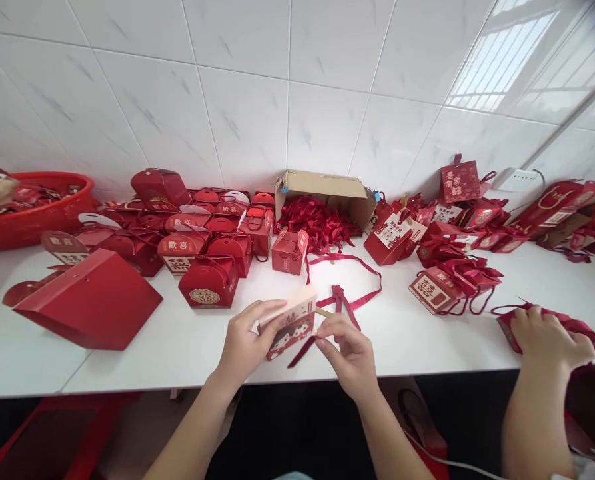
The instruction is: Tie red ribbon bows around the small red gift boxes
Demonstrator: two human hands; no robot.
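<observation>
My left hand [250, 337] grips a small gift box [292, 327] with a pale top and a printed red front, tilted above the table's front edge. At the box's right side my right hand [347, 350] pinches a dark red ribbon [302, 351], whose end hangs down to the left. Just behind my hands, a long red ribbon [381, 283] lies in a loose loop on the white table. A flower-shaped ribbon piece [338, 293] rests inside that loop. One small red box [290, 252] stands behind the loop.
A cardboard box [327, 181] of red ribbons [317, 223] leans by the tiled wall. Red gift boxes [210, 283] crowd the left, with a red basin [62, 180] beyond. More ribboned boxes [436, 291] stand right. A co-worker's hand [542, 337] handles a red box at far right.
</observation>
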